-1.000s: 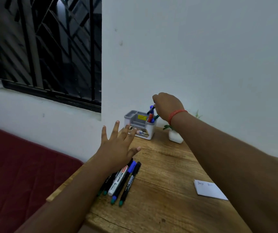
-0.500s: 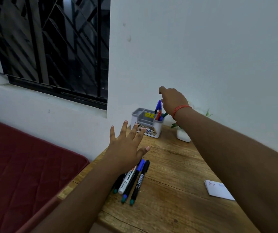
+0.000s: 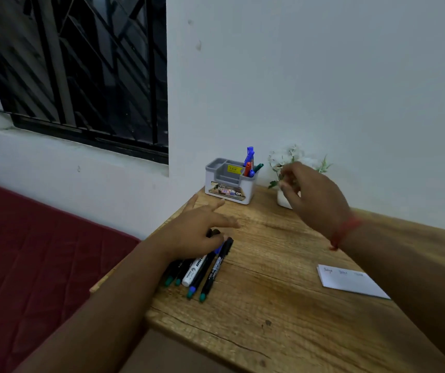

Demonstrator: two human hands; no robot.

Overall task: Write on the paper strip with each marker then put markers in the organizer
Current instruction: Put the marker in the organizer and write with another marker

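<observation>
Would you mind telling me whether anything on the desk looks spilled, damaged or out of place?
Nothing stands out. The organizer is upright with markers in its right compartment, the loose markers lie bunched under the left hand, and the paper strip lies flat.

Organizer (image 3: 229,184) behind loose markers (image 3: 202,267)

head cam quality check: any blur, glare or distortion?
Head view: right hand motion-blurred, smearing over the plant; left hand slightly soft. Dim, flat light, no glare. Wide-angle bends the window frame. Writing on the paper strip too faint to read.
</observation>
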